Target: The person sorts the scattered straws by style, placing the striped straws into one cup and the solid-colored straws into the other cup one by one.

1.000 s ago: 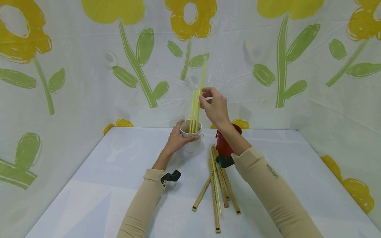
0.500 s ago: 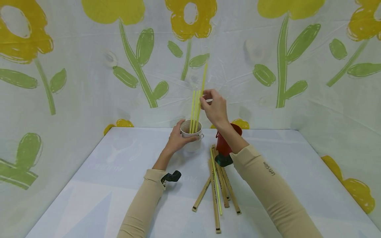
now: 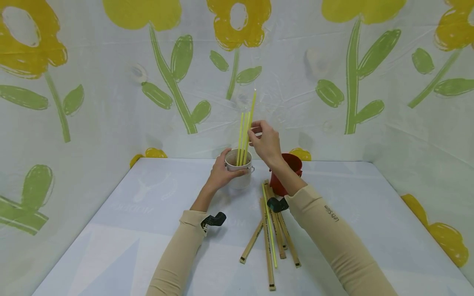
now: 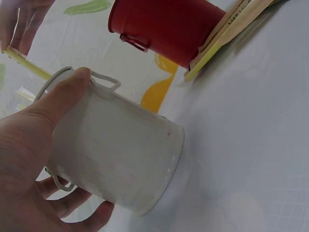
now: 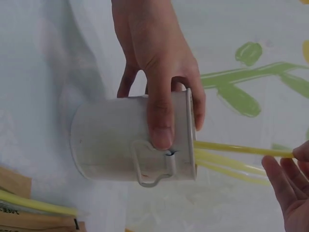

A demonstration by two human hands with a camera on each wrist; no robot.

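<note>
Two small metal buckets stand on the table point(image 3: 148, 230): a white bucket point(image 3: 238, 174) and, just to its right, a red bucket point(image 3: 285, 174). The left hand point(image 3: 222, 172) grips the white bucket, thumb curled over the near rim and fingers wrapped round the far side, as the right wrist view shows plainly.

Yellow straws point(image 3: 242, 137) stand upright in the white bucket; three of them can be counted beside the one that the right hand point(image 3: 264, 142) pinches. That held straw point(image 3: 252, 109) is pinched between the thumb and fingertips, the other fingers loosely curled. Its lower end is inside the bucket's mouth and its top rises above the rest, leaning a little to the right.

On the table in front of the red bucket lies a loose bundle of paper-wrapped straws point(image 3: 272, 234), about five, fanned out toward the person, with one bare yellow straw point(image 3: 269, 230) lying along the top of them. The wrappers bear dark print that is too small to read.

The right sleeve point(image 3: 333, 234) carries small lettering that reads "LetsSlim". A black strap mount point(image 3: 212, 220) sits on each wrist.
</note>
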